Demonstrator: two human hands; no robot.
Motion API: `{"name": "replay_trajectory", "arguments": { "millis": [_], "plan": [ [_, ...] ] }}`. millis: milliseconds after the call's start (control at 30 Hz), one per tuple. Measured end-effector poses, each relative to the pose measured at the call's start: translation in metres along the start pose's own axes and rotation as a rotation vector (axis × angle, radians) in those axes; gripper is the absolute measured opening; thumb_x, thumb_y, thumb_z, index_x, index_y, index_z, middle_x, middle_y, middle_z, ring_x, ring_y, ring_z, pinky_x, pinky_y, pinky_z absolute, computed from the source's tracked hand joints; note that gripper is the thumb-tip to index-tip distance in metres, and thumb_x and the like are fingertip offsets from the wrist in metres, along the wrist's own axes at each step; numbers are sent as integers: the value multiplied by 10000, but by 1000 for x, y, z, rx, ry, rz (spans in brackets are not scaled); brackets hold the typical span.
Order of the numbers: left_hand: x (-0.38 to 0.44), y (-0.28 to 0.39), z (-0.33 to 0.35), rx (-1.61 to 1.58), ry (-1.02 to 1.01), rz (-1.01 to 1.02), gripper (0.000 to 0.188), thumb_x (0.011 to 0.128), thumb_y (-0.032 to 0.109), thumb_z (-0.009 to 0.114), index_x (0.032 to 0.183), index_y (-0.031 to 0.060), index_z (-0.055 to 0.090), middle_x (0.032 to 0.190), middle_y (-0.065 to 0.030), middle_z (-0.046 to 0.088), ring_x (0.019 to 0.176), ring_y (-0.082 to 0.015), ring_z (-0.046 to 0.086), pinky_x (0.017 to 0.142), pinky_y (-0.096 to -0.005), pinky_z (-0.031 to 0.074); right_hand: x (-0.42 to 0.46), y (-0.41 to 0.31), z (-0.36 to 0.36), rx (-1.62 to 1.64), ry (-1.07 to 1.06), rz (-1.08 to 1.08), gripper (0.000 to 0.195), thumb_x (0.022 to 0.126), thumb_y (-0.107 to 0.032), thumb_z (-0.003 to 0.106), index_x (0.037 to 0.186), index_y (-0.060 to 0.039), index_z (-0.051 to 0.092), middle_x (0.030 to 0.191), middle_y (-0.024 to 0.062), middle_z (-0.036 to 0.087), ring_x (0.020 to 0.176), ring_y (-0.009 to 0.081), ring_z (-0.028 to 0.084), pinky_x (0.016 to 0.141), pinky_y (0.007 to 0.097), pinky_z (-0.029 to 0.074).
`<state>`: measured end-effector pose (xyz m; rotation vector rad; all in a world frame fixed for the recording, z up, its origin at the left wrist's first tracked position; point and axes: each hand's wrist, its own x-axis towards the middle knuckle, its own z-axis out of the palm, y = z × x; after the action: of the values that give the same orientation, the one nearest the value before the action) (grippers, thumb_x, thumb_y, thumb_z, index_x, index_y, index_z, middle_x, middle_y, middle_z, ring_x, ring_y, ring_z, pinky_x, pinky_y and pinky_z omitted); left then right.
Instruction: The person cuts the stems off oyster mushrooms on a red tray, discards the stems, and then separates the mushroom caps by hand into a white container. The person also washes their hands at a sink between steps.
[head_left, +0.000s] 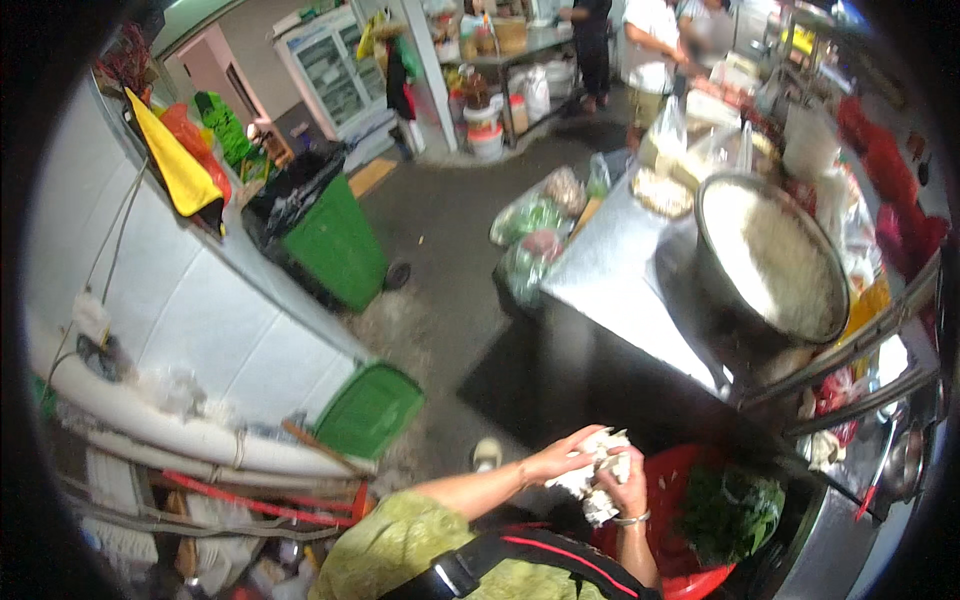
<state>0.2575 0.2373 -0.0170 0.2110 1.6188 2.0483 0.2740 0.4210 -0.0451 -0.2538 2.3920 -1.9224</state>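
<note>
My left hand (556, 457) and my right hand (630, 489) are together in front of my body. Both grip one ragged white clump (576, 480), its loose pieces sticking out between the fingers. Whether it is mushroom, cloth or something else cannot be told. A bracelet circles my right wrist. Just below and to the right of the hands is a red plastic basin (664, 487), partly hidden by my right arm. Dark green leafy vegetables (724, 514) lie in its right side.
A large metal pot (720, 292) with whitish contents stands on a steel table (600, 277). Bagged vegetables (532, 217) rest on the floor beside it. At left are a green wheeled bin (330, 247) and a low white-tiled wall (202, 315). People (652, 45) stand at the far end.
</note>
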Motion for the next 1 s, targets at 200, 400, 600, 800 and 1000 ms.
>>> {"name": "replay_trajectory", "arguments": {
  "millis": [200, 400, 600, 800, 1000],
  "plan": [
    [-34, 66, -168, 145, 317, 82, 529, 815, 96, 537, 1297, 108, 317, 1180, -42, 448, 1015, -116, 449, 872, -264, 366, 140, -76, 142, -128, -245, -182, 459, 569, -214, 745, 973, -105, 558, 1092, 141, 473, 1060, 280, 418, 907, 358, 356],
    [-65, 146, -292, -147, 532, 144, 527, 809, 92, 547, 1285, 81, 322, 1127, -34, 477, 999, -108, 449, 860, -247, 369, 253, -132, 265, -72, -446, -249, 479, 595, -222, 731, 1017, -104, 538, 1080, 136, 467, 1070, 290, 394, 916, 359, 335],
    [-68, 155, -383, -280, 757, 220, 535, 818, 95, 521, 1296, 49, 285, 1176, -70, 450, 1037, -134, 449, 879, -266, 373, 345, -156, 354, -74, -750, -183, 446, 630, -165, 711, 1028, -75, 531, 1089, 109, 434, 1064, 239, 402, 909, 321, 336],
    [-44, 190, -487, -498, 906, 274, 516, 869, 101, 451, 1329, 91, 216, 1268, -69, 365, 1148, -158, 369, 933, -281, 330, 460, -150, 448, 88, -933, -160, 461, 629, -203, 733, 1031, -90, 538, 1053, 103, 441, 1036, 244, 403, 893, 314, 345],
    [-31, 274, -605, -349, 1107, 593, 588, 856, 202, 498, 1325, 10, 199, 1337, -96, 289, 1233, -174, 265, 1013, -289, 217, 596, -231, 559, 91, -1030, -591, 532, 562, -216, 745, 1035, -108, 527, 1080, 131, 445, 1074, 289, 371, 909, 381, 335]
  ]
}}
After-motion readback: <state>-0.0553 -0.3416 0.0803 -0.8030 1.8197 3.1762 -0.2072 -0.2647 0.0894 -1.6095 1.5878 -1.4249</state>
